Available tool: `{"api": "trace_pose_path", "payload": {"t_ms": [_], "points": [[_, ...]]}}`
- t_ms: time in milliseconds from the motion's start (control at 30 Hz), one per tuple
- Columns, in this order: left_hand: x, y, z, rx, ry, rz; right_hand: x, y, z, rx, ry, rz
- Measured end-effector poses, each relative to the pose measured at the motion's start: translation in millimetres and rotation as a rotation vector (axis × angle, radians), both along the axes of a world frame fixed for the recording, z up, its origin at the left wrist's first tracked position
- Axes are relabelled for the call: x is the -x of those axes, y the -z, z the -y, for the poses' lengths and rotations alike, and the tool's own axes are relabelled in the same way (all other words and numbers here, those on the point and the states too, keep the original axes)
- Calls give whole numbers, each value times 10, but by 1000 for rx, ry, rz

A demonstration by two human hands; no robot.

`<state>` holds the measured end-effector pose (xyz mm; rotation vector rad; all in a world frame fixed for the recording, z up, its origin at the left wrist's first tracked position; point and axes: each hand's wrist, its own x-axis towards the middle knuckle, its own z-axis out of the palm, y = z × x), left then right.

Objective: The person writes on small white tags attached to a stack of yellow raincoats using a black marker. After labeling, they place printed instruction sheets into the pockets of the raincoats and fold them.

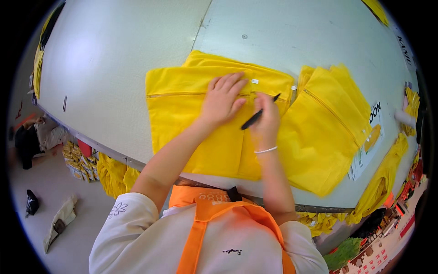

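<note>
A flat yellow fabric piece (196, 137) with a zipper across its upper part lies in front of me on the table. My left hand (222, 98) rests on it near the zipper, palm down and fingers stretched out. Close by on the right, my right hand (265, 116) is closed around a slim black pen (252, 119), which slants across the fingers. A small white tag (254, 81) shows on the fabric just above the hands. More yellow zippered pieces (324, 132) overlap in a fanned stack to the right.
The work surface is a large pale table (123, 50). A thin pen-like object (65, 103) lies at its left. Printed sheets (365, 155) stick out beside the right stack. Yellow fabric (385, 182) hangs at the right edge, and yellow bundles (114, 176) sit below the left edge.
</note>
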<state>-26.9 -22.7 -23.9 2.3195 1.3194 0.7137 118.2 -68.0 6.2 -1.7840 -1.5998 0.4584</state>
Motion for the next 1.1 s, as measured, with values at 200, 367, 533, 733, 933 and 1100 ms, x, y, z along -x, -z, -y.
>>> {"api": "trace_pose_path", "payload": {"t_ms": [200, 367, 533, 733, 933, 1100], "points": [[6, -10, -25, -142, -60, 301, 226, -2, 209, 48, -23, -319], [-154, -113, 156, -75, -79, 311, -1008, -680, 501, -85, 344, -217], [-590, -117, 176, 99, 128, -15, -2493, -769, 880, 82, 599, 238], [-425, -61, 273, 131, 175, -219, -2077, -669, 588, -211, 419, 167], [101, -190, 226, 57, 52, -253, -903, -502, 128, -125, 93, -229], [-127, -147, 21, 2, 50, -39, -330, -158, -210, -27, 72, -586]]}}
